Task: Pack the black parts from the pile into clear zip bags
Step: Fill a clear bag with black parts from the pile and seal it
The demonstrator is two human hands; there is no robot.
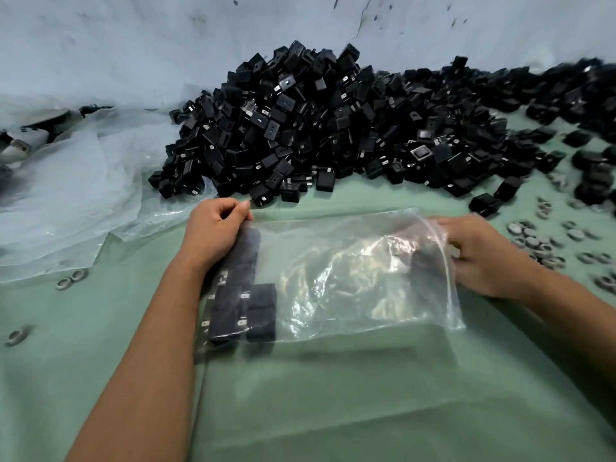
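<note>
My left hand [213, 230] pinches the far-left corner of the clear zip bag [350, 278] on the green desk [333, 411]; right hand [480, 255] grips its right edge. Black parts [245, 308] sit inside at the left end, w/ the pile [316, 128] just beyond.

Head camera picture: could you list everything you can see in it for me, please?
Pile of black parts: too many to count, black with metal tabs, far side against the wall.
Zip bag: one, clear, centre of the table.
Parts in the bag: several, black, rows at its left end.
Metal rings: many, grey, scattered right; a few lie left.
Plastic sheeting: clear, crumpled, left.
Table cover: green.
Wall: pale, scuffed.
Left hand: pinches the bag's left corner.
Right hand: holds the bag's right end.
</note>
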